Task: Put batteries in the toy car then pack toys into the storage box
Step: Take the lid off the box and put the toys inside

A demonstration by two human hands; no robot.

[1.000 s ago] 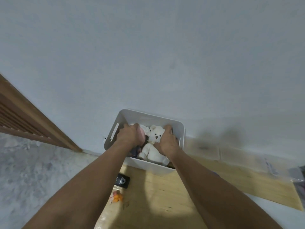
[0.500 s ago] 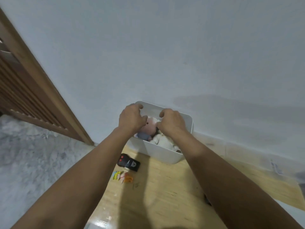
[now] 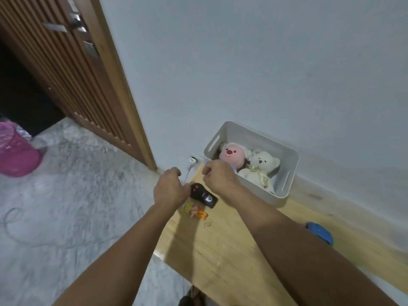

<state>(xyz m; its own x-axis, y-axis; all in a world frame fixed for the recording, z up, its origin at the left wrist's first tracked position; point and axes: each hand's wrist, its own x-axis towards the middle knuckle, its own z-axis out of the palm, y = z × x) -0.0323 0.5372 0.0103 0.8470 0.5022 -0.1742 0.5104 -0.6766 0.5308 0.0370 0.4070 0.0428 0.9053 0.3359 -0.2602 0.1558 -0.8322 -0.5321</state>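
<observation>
Matt plastic storage box (image 3: 287,160), fuzzy cloth bear (image 3: 262,166), smooth wooden table (image 3: 231,246).

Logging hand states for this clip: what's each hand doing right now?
Left hand: fingers curled, nothing visibly held.
Right hand: fingers curled, nothing visibly held, just in front of the storage box.
</observation>
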